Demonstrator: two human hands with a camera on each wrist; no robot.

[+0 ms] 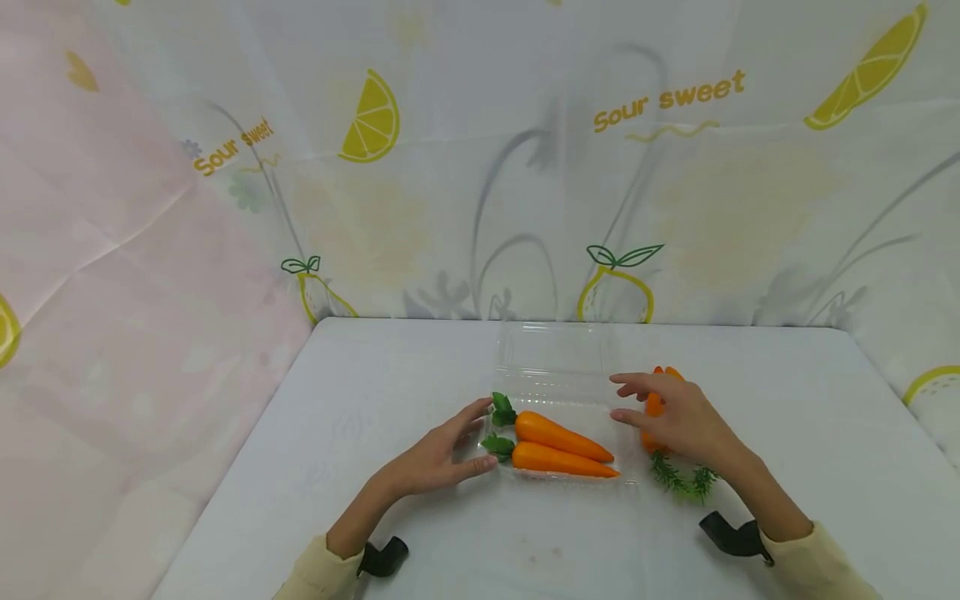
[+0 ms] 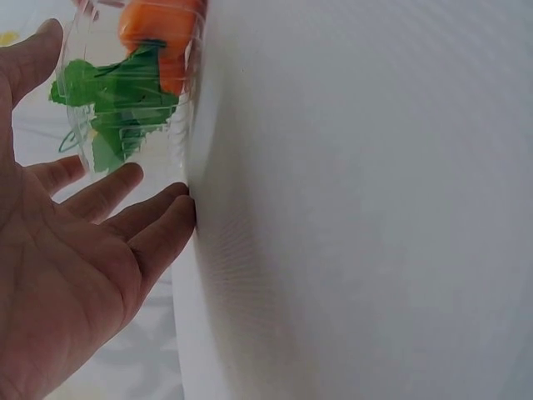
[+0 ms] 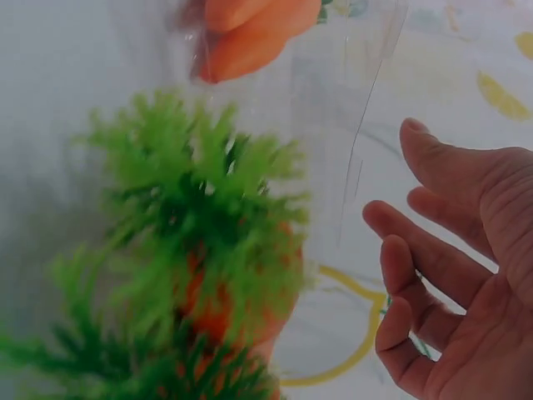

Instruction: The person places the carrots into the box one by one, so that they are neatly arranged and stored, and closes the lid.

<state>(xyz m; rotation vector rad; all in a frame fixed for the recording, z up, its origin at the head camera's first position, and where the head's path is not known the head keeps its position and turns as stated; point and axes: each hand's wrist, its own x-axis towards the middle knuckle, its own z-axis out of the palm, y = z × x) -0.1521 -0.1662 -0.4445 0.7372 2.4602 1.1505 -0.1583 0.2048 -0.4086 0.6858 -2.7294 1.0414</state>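
Note:
A clear plastic clamshell box lies on the white table with its lid folded back. Inside its base are two orange carrots, the far one and the near one, green leaf tops to the left. My left hand is at the box's left end, thumb and fingers spread around that side; in the left wrist view the fingertips are close to its wall. My right hand hovers over other orange carrots right of the box, fingers loosely bent, holding nothing. It partly hides them.
Feathery green tops of the right-hand carrots point toward the table's near side. The white table ends at a hanging cloth printed with lemons. Black wrist mounts sit near both cuffs.

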